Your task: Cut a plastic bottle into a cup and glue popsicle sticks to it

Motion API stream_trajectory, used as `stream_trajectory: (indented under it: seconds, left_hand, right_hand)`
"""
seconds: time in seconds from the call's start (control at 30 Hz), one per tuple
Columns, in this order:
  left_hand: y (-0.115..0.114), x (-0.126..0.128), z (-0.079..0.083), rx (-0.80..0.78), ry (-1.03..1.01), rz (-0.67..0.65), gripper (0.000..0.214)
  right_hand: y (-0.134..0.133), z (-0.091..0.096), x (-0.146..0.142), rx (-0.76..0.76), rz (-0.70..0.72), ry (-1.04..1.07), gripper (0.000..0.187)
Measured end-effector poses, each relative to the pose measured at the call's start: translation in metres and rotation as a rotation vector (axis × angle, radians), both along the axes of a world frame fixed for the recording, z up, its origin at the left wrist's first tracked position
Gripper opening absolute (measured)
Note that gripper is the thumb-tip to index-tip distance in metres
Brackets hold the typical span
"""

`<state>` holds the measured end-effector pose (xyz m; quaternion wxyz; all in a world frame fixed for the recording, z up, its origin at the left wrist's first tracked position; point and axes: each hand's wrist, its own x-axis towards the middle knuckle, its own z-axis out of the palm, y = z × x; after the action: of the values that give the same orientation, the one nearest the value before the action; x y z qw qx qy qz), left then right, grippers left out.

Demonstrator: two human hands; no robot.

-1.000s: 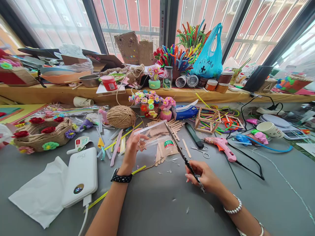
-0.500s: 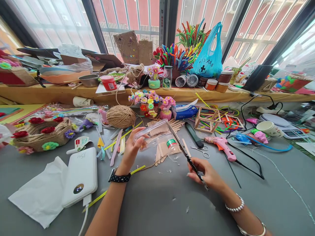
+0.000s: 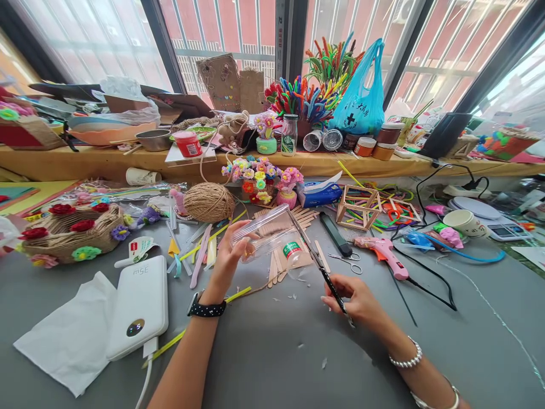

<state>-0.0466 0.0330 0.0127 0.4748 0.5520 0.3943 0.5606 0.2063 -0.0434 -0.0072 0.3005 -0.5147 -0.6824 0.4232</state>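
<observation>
My left hand [image 3: 230, 255], with a watch on its wrist, is closed on a cut piece of clear plastic bottle [image 3: 266, 233] and holds it above the table. A green and red label [image 3: 292, 248] shows on the plastic's right part. My right hand [image 3: 351, 301] grips a pair of scissors [image 3: 330, 281] with dark, white-dotted handles, partly hidden by the fingers. The scissors' blades are spread and reach up to the plastic's right edge. Whether they touch it along their whole length I cannot tell. Small clear scraps [image 3: 293, 296] lie on the table below.
Wooden craft sticks [image 3: 276, 270] lie behind the plastic. To the right are small scissors [image 3: 351, 264], a dark green cutter [image 3: 335, 234] and a pink glue gun [image 3: 385, 255] with its cord. A twine ball [image 3: 208, 202] sits behind my left hand; a white power bank [image 3: 140, 307] lies left.
The scissors and my right hand have shifted slightly left. The labelled part of the plastic has turned a little to the left; my left hand keeps its hold.
</observation>
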Motion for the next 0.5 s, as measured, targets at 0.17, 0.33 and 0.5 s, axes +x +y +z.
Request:
stream_trajectory:
  seconds: [0.17, 0.33, 0.5]
  left_hand:
    - [-0.0003, 0.0012, 0.0006, -0.025, -0.017, 0.021, 0.044]
    - [0.0021, -0.0016, -0.0015, -0.006, -0.043, 0.030, 0.042]
    - [0.0020, -0.0038, -0.0032, -0.005, 0.015, 0.032, 0.040]
  right_hand:
    - [0.0005, 0.0009, 0.0050, -0.005, 0.072, 0.067, 0.020]
    - [-0.0009, -0.0014, 0.0056, -0.023, 0.135, 0.157, 0.025]
    - [-0.0009, -0.0005, 0.0049, -0.021, 0.126, 0.144, 0.026]
